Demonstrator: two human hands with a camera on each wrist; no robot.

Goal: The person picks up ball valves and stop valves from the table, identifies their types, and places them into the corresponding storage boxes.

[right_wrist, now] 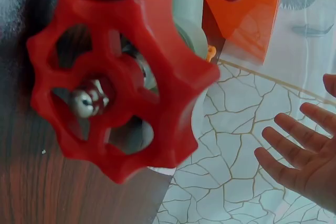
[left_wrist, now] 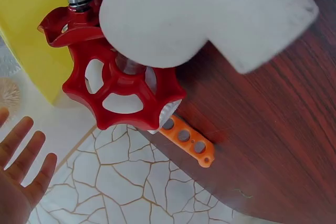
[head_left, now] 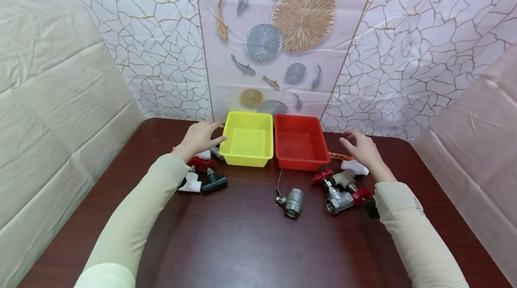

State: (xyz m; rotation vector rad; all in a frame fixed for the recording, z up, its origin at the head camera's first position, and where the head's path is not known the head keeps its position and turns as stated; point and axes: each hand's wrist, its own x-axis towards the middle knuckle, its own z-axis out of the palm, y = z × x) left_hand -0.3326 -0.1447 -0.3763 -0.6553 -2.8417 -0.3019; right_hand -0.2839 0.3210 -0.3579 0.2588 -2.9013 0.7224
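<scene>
My left hand (head_left: 200, 138) hovers with fingers spread by the left side of the yellow bin (head_left: 246, 161); its thumb overlaps the bin's rim, and contact cannot be told. Below it lie a white pipe-fitting valve (head_left: 191, 183), a black valve (head_left: 215, 184) and a red handwheel (left_wrist: 126, 85). My right hand (head_left: 363, 150), fingers apart and holding nothing, hangs right of the red bin (head_left: 300, 164). Beneath it are a metal valve (head_left: 339, 202) with a red handwheel, a grey-green valve (head_left: 343, 179) with another red handwheel (right_wrist: 123, 85), and a white piece (head_left: 355, 167).
A steel ball valve (head_left: 293, 202) with a long lever lies on the dark wood table (head_left: 242, 243), in front of the red bin. Orange perforated strips (head_left: 340, 156) lie at the back on both sides, one (left_wrist: 186, 139) near the left-hand fittings. Patterned cloth walls surround the table.
</scene>
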